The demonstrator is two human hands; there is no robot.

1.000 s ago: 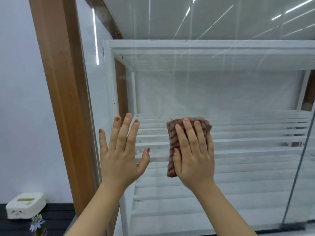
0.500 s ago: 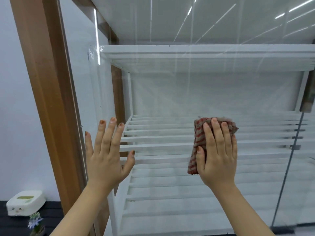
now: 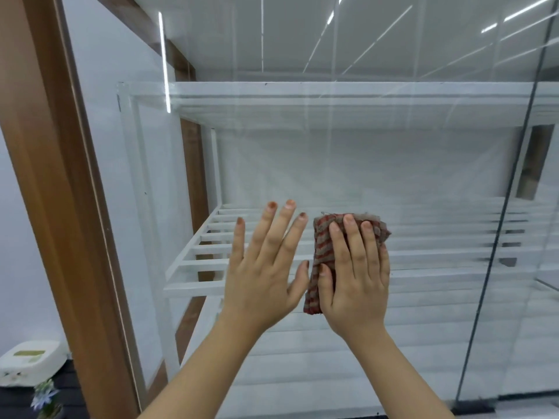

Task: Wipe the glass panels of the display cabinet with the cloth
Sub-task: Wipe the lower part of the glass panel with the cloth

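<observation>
Glass fills nearly the whole view: the front glass panel (image 3: 363, 164) of the display cabinet, streaked with ceiling-light reflections, with a vertical seam toward 3 o'clock. Along 9 o'clock runs the wooden frame (image 3: 60, 189), and behind the pane sit 2 white slatted shelves (image 3: 332, 95). The left hand (image 3: 266, 273) lies flat, fingers spread wide and holding nothing, apparently braced on the pane. Just beside it, at its 3 o'clock, the right hand (image 3: 354, 282) presses the folded striped cloth (image 3: 320, 255) against the glass with straight fingers, thumb at the cloth's left edge. To wipe well, I judge the palm should stay flat with even pressure, strokes overlapping, running out toward frame and seam so no strip is missed.
</observation>
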